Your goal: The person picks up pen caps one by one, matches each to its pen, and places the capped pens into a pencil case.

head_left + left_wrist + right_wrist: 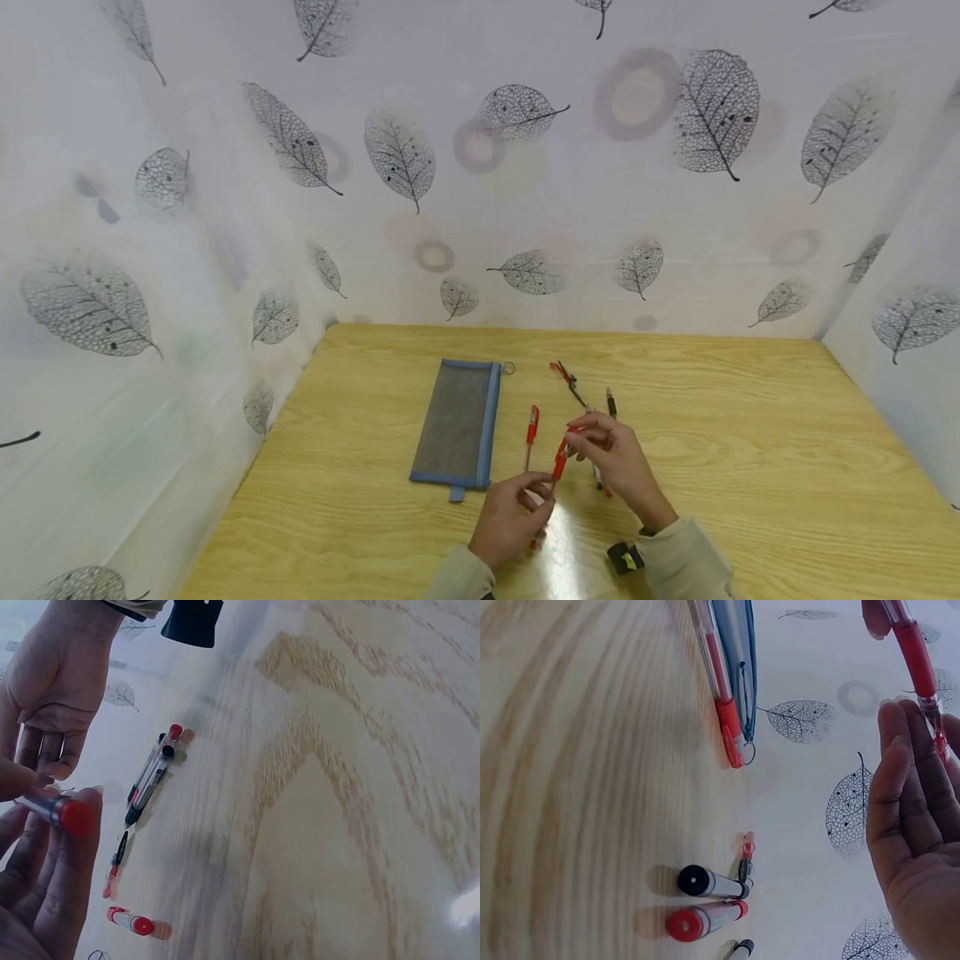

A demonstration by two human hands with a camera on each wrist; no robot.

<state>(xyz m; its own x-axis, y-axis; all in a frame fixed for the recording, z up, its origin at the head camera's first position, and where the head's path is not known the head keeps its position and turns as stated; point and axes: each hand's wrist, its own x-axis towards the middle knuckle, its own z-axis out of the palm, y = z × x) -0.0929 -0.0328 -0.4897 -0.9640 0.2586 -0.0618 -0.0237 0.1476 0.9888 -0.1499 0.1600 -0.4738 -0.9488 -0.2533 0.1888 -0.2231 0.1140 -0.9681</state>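
My left hand (pixel 513 518) pinches the barrel of a red pen (pixel 560 464), which tilts up toward my right hand (pixel 619 467). In the right wrist view, the red grip of this pen leads to a clear front end among the right fingers (pixel 915 761). The right thumb and fingertips pinch that end, where a bit of red shows; the fingers partly hide it. A second red pen (pixel 532 423) with its cap on lies left of the hands. Red and black pens (pixel 150 780) lie side by side beyond the right hand.
A grey mesh pencil case (pixel 453 425) with blue edging lies left of the pens. Farther back are a small red and black item (pixel 568 382) and a black-tipped pen (pixel 611 402). Leaf-patterned sheets (pixel 525 208) stand around the wooden table (pixel 337 467).
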